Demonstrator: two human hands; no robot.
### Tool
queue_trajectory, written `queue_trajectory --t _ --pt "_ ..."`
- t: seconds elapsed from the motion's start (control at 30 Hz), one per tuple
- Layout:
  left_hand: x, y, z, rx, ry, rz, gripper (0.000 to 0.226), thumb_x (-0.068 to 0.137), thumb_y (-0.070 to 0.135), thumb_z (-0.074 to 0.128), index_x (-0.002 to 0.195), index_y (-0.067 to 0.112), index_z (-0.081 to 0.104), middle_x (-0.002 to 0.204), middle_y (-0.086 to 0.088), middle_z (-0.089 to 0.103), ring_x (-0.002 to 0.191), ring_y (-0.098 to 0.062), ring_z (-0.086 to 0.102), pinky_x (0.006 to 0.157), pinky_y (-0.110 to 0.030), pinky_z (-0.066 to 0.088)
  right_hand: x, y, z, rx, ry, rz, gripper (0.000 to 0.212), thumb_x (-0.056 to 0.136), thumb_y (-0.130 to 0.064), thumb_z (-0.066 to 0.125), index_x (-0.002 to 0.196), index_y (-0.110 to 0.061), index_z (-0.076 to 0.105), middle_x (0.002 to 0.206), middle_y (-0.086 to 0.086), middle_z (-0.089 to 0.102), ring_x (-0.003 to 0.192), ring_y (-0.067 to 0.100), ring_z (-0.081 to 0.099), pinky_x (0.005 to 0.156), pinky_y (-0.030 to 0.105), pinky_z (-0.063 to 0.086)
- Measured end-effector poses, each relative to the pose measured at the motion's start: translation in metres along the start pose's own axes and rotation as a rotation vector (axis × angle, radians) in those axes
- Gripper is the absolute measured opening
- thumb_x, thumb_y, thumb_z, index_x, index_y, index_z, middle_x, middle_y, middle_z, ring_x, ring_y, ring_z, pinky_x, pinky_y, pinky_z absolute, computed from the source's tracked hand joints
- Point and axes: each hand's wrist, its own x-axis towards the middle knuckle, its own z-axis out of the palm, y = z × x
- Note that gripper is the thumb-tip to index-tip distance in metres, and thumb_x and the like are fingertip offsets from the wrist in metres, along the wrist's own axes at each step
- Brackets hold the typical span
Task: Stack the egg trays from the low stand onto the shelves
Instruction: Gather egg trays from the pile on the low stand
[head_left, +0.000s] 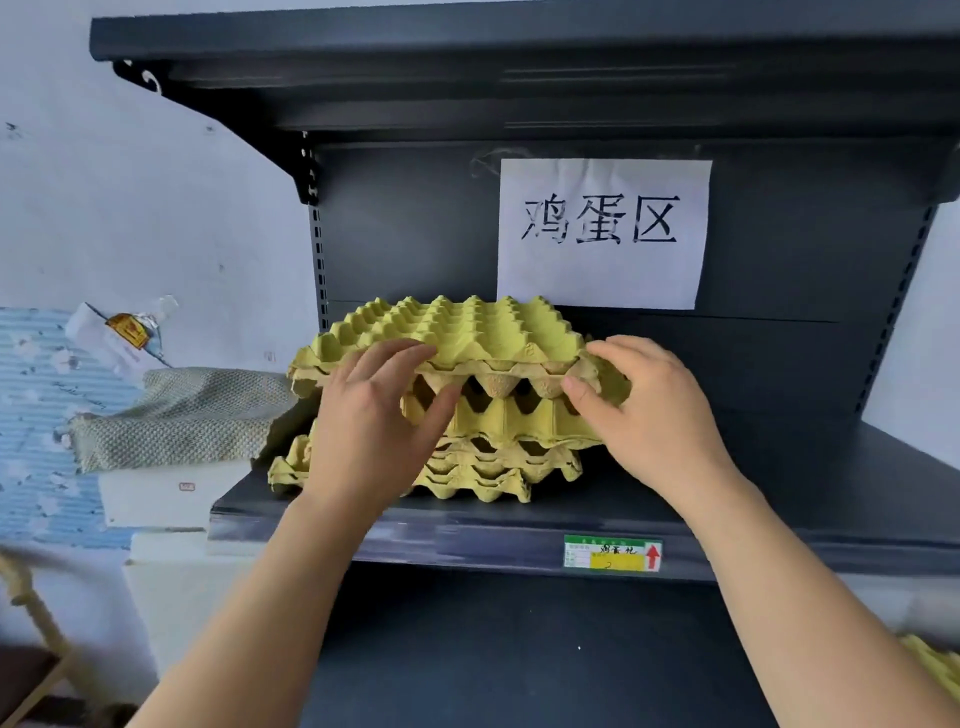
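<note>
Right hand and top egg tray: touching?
Touching. Head view: the right hand grips the top egg tray at its right edge, fingers above, thumb below.

Dark grey metal shelf (779, 483), flat, mounted on a slotted grey back panel (415, 249); one stack of yellow-green moulded-pulp egg trays (493, 473) stands directly on it, toward the left end, close to the front edge; upper trays sit askew over the lower ones; green-and-yellow price label (613, 553) fixed to the shelf's front edge.
</note>
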Motion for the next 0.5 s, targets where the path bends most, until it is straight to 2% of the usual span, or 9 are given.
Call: queue_trajectory --t 0.07,0.17,0.33,0.5 --pt "-0.014 0.020 0.014 -0.036 -0.046 0.058 0.042 0.088 0.043 0.058 0.111 0.012 0.072 0.111 -0.002 0.069 0.100 -0.027 0.064 0.088 -0.041 0.048 -0.018 0.011 -0.010 -0.001 0.003 0.011 0.048 0.089 -0.043 0.059 0.129 -0.016 0.060 0.134 -0.002 0.055 0.123 0.016 0.049 0.101 0.027 0.038" --pt "-0.040 0.056 0.042 -0.113 -0.116 0.100 0.040 0.088 0.041 0.058 0.109 0.011 0.072 0.109 -0.002 0.070 0.096 -0.025 0.065 0.084 -0.040 0.050 -0.051 0.037 -0.031 -0.028 0.005 0.060 0.046 0.090 -0.040 0.061 0.129 -0.016 0.061 0.135 -0.004 0.055 0.119 0.016 0.053 0.097 0.036 0.047" --pt "-0.086 0.128 0.100 -0.245 -0.259 0.151 0.039 0.087 0.040 0.057 0.108 0.011 0.072 0.107 -0.002 0.070 0.093 -0.026 0.065 0.083 -0.042 0.053 -0.110 0.103 -0.071 -0.145 0.010 0.215 0.043 0.088 -0.036 0.065 0.126 -0.015 0.063 0.134 -0.003 0.057 0.126 0.015 0.049 0.102 0.028 0.038" --pt "-0.127 0.216 0.159 -0.387 -0.392 0.174 0.036 0.086 0.038 0.057 0.105 0.012 0.073 0.104 0.001 0.072 0.091 -0.023 0.066 0.082 -0.039 0.054 -0.172 0.179 -0.126 -0.235 -0.029 0.345 0.038 0.086 -0.030 0.068 0.119 -0.009 0.066 0.124 0.004 0.064 0.117 0.022 0.057 0.097 0.030 0.043"
